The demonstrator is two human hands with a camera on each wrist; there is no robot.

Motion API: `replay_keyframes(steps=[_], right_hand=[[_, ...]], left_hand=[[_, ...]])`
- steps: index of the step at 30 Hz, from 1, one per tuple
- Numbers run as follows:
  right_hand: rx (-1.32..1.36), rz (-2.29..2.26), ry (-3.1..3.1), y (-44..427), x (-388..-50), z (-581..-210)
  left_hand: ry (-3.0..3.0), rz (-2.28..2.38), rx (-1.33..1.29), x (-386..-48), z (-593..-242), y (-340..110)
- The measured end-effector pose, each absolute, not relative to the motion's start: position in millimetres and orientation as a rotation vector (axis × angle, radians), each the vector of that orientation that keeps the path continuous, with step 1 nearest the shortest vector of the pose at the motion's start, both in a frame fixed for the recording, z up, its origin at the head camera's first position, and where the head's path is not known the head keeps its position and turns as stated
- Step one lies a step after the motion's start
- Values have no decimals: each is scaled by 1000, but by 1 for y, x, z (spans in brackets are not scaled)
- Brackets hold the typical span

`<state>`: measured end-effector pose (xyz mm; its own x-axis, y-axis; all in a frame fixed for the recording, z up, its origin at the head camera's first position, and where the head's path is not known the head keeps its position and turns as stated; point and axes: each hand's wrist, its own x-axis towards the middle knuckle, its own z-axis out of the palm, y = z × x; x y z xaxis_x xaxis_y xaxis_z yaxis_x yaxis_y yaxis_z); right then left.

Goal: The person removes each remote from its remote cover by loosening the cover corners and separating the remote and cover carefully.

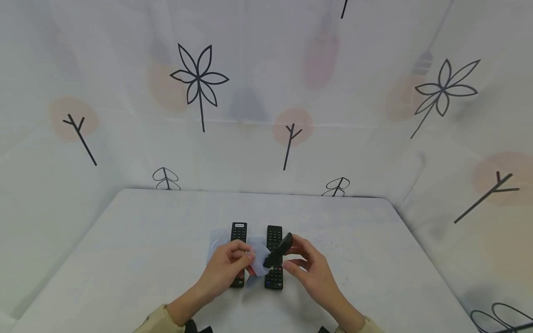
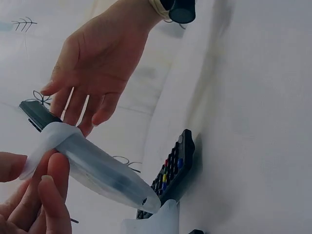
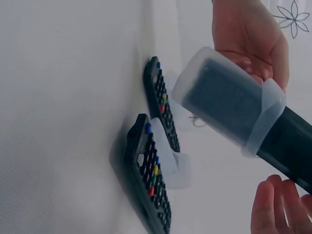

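A dark remote control (image 1: 282, 249) is held tilted above the table, partly inside a translucent sleeve (image 3: 195, 97). The sleeve's opening is folded back in a thick rim round the remote. My left hand (image 1: 225, 266) pinches that rim between thumb and fingers. Beside the remote's bare end is my right hand (image 1: 312, 273), its fingers loosely extended and not closed round it; whether they touch it I cannot tell. Below lie two black button remotes, a left one (image 1: 238, 231) and a right one (image 1: 274, 280), their buttons facing up.
A flat translucent sleeve (image 1: 217, 240) lies left of the left remote. Another pale sleeve (image 3: 163, 148) is on the table between the two remotes. The white table (image 1: 166, 231) reaches back to a patterned cloth (image 1: 250, 152), which also hangs at both sides.
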<state>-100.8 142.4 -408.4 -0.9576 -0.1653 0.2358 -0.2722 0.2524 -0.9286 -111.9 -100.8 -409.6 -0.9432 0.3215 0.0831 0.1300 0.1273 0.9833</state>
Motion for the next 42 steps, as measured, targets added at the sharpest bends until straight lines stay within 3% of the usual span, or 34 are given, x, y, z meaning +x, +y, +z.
replay_keyframes(steps=[26,42], right_hand=[[177,2163,-2427,144,-101,-407],[91,2033,-2482,138,-102,-411]], left_hand=[[2776,1595,621,-111,-411,-98],[2774,1530,586,-117,-415,-94]])
